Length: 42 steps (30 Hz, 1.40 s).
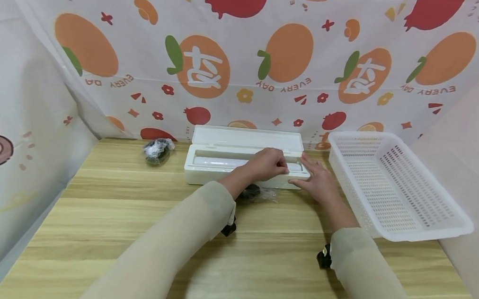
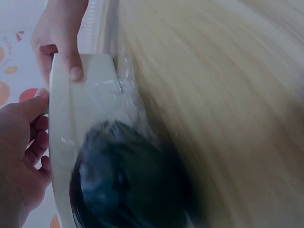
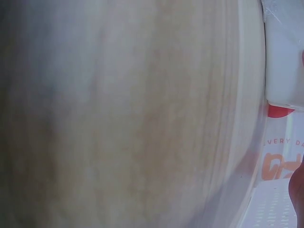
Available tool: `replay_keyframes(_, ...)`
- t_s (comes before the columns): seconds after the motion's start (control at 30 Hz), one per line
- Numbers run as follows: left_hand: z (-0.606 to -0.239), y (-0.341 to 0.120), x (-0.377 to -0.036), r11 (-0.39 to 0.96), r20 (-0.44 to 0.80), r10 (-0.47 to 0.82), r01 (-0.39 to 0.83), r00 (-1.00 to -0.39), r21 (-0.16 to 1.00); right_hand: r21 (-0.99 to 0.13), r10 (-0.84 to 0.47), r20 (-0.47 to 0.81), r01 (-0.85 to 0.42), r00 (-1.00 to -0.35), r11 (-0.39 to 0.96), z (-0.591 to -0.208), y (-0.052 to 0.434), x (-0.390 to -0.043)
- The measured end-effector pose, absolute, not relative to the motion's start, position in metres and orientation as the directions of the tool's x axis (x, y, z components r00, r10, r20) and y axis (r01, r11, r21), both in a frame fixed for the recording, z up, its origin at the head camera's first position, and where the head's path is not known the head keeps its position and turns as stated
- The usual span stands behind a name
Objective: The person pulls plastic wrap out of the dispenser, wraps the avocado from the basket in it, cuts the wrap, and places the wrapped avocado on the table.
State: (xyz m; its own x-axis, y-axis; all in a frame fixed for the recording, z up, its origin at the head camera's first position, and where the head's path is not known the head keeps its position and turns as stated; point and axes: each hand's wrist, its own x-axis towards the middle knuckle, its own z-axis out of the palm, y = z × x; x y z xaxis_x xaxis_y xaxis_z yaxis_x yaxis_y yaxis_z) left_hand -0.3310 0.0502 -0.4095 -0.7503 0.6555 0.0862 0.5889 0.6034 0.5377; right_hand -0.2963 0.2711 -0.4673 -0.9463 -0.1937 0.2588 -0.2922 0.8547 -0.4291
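A long white cling film box [image 1: 207, 176] stands along the back of the table with its lid [image 1: 246, 138] raised. Inside lies a pale roll [image 1: 221, 161]. My left hand [image 1: 265, 165] reaches over the box's right half, fingers curled and fingertips at the front rim; I cannot tell whether film is between them. My right hand [image 1: 320, 181] holds the box's right end, thumb on the front and fingers at the top. Right in front of the box, partly behind my left wrist, lies a dark rounded thing in clear plastic [image 2: 128, 175].
Another dark, plastic-wrapped lump [image 1: 158, 151] sits left of the box. A white perforated basket [image 1: 366, 217] stands at the right, near my right forearm. Behind the box hangs a fruit-printed sheet [image 1: 244, 93]. Wood-grain tabletop [image 1: 122, 215] extends in front.
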Motion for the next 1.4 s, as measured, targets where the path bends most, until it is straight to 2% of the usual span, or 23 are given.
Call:
replay_keyframes(0.83,-0.415,-0.007,-0.322,0.610,0.130,0.609,0.567,-0.783,0.554,-0.435,-0.159,0.207,-0.236,-0.965,0.869,-0.466,0.271,-0.295)
replay_keyframes(1.4,-0.416,-0.022,-0.320,0.621,0.149,0.587,0.561,-0.796,0.548,-0.363,-0.188,0.185,-0.245,-0.965,0.899,-0.465,0.268,-0.294)
